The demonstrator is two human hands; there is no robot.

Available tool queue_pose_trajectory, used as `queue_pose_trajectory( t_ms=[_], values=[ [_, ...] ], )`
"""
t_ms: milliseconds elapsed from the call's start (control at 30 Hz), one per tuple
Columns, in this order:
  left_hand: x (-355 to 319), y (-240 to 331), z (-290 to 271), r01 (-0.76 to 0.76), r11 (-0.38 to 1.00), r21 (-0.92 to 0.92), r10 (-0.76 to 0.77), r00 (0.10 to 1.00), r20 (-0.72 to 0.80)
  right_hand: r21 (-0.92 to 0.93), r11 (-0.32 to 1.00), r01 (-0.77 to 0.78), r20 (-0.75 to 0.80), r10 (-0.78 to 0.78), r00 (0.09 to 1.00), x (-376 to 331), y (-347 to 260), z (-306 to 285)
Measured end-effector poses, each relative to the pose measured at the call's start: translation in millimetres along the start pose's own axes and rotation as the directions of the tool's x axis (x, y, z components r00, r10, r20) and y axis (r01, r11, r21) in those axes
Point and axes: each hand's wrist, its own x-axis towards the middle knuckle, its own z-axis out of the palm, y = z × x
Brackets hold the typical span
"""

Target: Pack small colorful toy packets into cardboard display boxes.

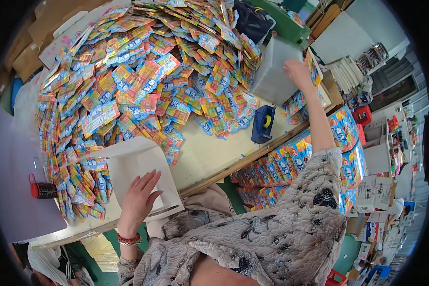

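My left hand (139,198), a red beaded bracelet on its wrist, lies with fingers stretched out over an open white cardboard box (133,164) at the table's front edge. My right arm reaches far to the right. At its end my right hand (298,74) is closed, fingers curled, over a translucent plastic bin (276,71); what it holds, if anything, I cannot make out. A huge heap of colourful blister-packed cards (148,81) covers much of the table, spreading behind and left of the box.
A blue tape dispenser (263,124) with yellow tape stands on the table (209,152) between box and bin. Printed cartons (295,159) are stacked beyond the right edge. A black bottle with a red lid (45,190) is at the left. A dark bag (252,21) lies behind the bin.
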Motion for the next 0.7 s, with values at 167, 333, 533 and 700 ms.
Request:
queue_pose_trajectory(
  t_ms=[167, 333, 533, 700],
  values=[
    [2.1, 7.9, 6.1, -0.052, 0.999, 0.013, 0.053, 0.997, -0.062, -0.210, 0.976, -0.051, -0.038, 0.044, 0.998, -7.8, -21.4, -2.1],
    [-5.5, 23.3, -1.4, 0.000, 0.995, -0.099, -0.014, 0.990, -0.141, 0.060, 0.988, -0.145, -0.573, 0.153, 0.805, -3.5, -83.0, -79.7],
    [12.5, 41.4, -11.5, -0.164, 0.947, -0.275, 0.038, 0.911, -0.411, 0.904, 0.409, 0.127, -0.268, 0.309, 0.913, -5.0, -166.3, -157.4],
    [11.6, 62.6, -14.1, -0.395, 0.504, -0.768, 0.029, 0.896, -0.442, 0.993, 0.101, 0.054, -0.039, -0.142, 0.989, -22.2, -269.3, -167.4]
  ],
)
